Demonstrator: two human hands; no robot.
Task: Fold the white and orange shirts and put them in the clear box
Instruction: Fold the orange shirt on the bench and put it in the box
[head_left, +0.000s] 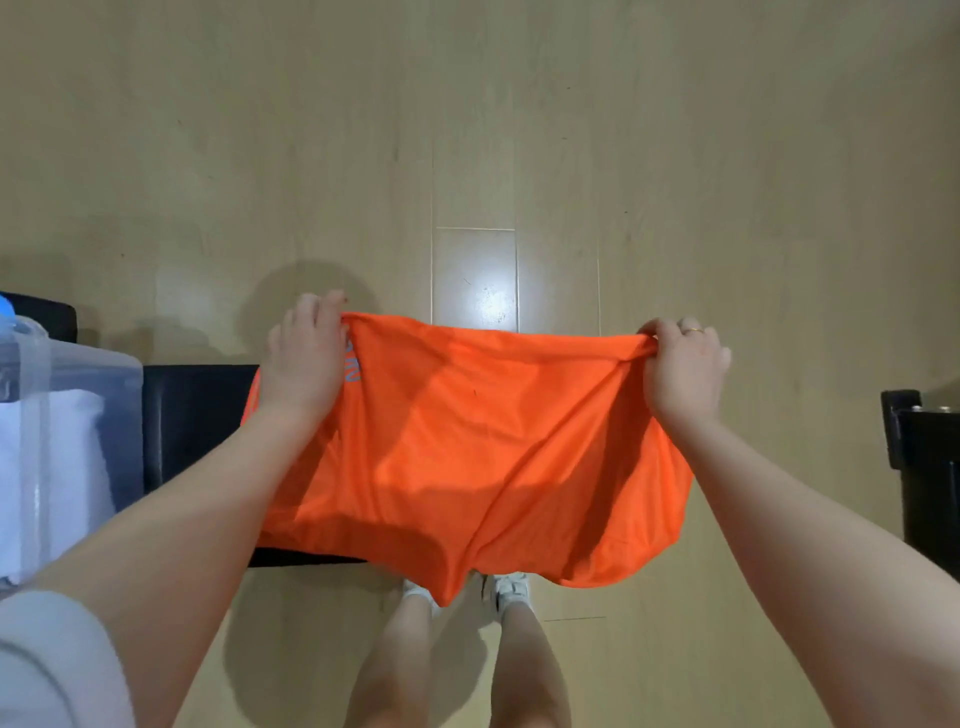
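The clear box (67, 415) holds the folded white shirt (67, 467). The left hand (304, 358) and right hand (685, 364) each pinch the smooth orange shirt (483, 447), stretched between them.

wooden floor (519, 130), black bench (197, 415), white shoes (511, 590)

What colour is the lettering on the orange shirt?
Grey-blue lettering beside the left hand, head view.

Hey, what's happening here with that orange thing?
A person is holding an orange shirt stretched out in the air, the left hand and right hand each gripping one end of its top edge. A folded white shirt already lies in the clear box on the left, so the orange one is not yet folded or stowed.
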